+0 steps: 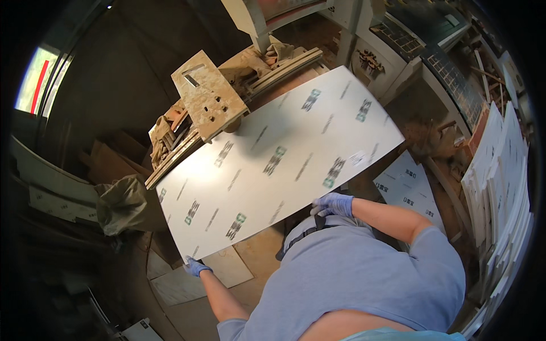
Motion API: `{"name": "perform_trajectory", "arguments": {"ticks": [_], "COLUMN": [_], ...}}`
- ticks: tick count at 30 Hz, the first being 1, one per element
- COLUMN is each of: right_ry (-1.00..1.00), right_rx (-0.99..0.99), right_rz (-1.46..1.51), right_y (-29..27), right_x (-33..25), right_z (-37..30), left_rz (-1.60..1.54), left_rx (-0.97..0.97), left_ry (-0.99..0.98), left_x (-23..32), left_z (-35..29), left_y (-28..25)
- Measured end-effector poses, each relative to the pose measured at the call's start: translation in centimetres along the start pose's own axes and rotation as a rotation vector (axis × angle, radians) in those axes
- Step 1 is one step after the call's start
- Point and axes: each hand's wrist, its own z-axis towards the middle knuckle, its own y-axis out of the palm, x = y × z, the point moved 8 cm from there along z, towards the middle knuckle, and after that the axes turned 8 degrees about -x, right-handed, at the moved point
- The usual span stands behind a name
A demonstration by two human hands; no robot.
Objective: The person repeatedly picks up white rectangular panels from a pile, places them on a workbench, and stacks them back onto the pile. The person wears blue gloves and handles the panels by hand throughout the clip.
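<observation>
the board (256, 184), white, flat and rectangular, lay slantwise mid-view, beside a dusty plate (211, 108) at its ten o'clock. light shone off it toward nine. slanted rows of bold dark-and-green printed marks alternated with thin grey lines of print too small to read. the gloved left hand (197, 267) clasped its seven o'clock corner; the gloved right hand (334, 203) met its edge at five, its grip impossible to tell.

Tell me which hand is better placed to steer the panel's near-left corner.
Left, I'd judge: the left hand is at that corner of the panel; the right hand sits farther along its near edge.
</observation>
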Motion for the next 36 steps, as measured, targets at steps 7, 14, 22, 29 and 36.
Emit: {"name": "perform_trajectory", "arguments": {"ticks": [7, 14, 22, 29, 36], "right_ry": [-0.334, -0.216, -0.422, -0.436, -0.42], "right_rx": [1.212, 1.013, 0.872, 0.856, 0.871], "right_rz": [-1.507, -1.547, -1.549, -1.52, -1.508], "right_y": [-5.9, -1.0, 5.2, 7.3, 7.4], "right_x": [-11.2, -11.5, -10.6, -11.8, -12.0], "right_z": [-5.2, -0.7, 4.6, 6.5, 7.0], "left_rz": [-0.314, -0.339, -0.471, -0.451, -0.429], "left_rx": [-0.381, -0.5, -0.536, -0.557, -0.546], "left_ry": [-0.445, -0.406, -0.419, -0.502, -0.499], "left_x": [-7.8, -8.5, -4.7, -3.9, -4.9], "left_z": [-2.3, -2.2, -0.2, -0.6, 0.7], "left_y": [3.3, 4.6, 7.2, 7.3, 6.6]}}
